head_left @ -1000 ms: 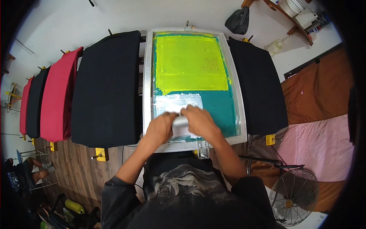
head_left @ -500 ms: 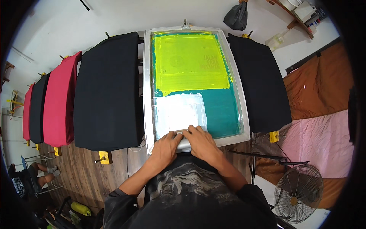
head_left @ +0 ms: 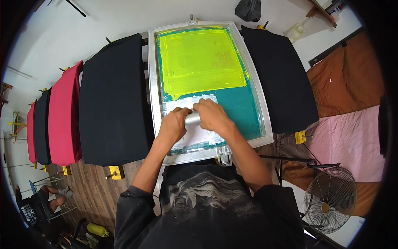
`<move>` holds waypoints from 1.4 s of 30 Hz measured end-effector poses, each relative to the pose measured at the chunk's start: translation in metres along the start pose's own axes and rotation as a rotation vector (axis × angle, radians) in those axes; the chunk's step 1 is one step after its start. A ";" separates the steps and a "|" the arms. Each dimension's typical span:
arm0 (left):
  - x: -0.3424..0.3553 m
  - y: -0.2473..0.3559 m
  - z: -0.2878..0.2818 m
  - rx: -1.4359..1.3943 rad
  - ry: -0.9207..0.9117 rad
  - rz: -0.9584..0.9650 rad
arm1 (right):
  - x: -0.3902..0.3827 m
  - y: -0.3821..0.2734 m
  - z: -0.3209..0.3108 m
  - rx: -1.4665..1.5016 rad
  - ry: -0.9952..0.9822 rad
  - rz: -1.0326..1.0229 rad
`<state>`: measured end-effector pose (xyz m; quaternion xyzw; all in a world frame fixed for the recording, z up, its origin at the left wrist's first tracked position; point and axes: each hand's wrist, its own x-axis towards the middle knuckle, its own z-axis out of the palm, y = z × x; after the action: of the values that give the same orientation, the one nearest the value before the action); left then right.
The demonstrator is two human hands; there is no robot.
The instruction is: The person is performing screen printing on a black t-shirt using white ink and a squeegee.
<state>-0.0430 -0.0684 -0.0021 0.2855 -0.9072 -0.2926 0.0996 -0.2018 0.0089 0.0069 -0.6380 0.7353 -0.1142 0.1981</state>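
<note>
A metal-framed printing screen [head_left: 263, 103] lies in front of me, with a yellow-green ink area [head_left: 201, 50] over its upper part, teal mesh [head_left: 244, 116] showing below and a white ink patch [head_left: 186, 135] at the lower left. Over that white patch, my left hand [head_left: 173, 124] and my right hand [head_left: 210, 116] are closed on a silver squeegee [head_left: 192, 119], thumbs toward each other. A metal clamp [head_left: 224, 156] is at the screen's front edge.
Black fabric-covered boards [head_left: 112, 99] [head_left: 280, 83] flank the screen, with red boards [head_left: 62, 112] farther left. A floor fan [head_left: 329, 201] stands at the lower right by pink fabric [head_left: 344, 145]. A seated person [head_left: 41, 205] is at the lower left, a hanging black bag [head_left: 247, 8] at the top.
Half a second ago both hands and the squeegee were down at the screen's front edge; now they are farther up over the white patch. The camera view has also shifted slightly.
</note>
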 end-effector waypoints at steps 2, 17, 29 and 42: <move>-0.010 0.003 0.007 0.026 0.033 -0.023 | -0.011 0.000 0.009 0.037 0.055 0.007; -0.033 0.026 -0.019 -0.067 -0.227 -0.066 | -0.043 -0.017 -0.020 0.076 -0.151 -0.015; -0.079 0.049 0.022 -0.007 -0.107 -0.046 | -0.096 -0.016 0.003 0.001 -0.118 -0.074; -0.034 0.012 0.019 0.003 0.122 -0.054 | -0.026 -0.004 0.001 -0.099 -0.056 -0.113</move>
<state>-0.0277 -0.0316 -0.0106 0.3274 -0.8919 -0.2756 0.1463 -0.1953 0.0342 0.0112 -0.6905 0.6970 -0.0708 0.1798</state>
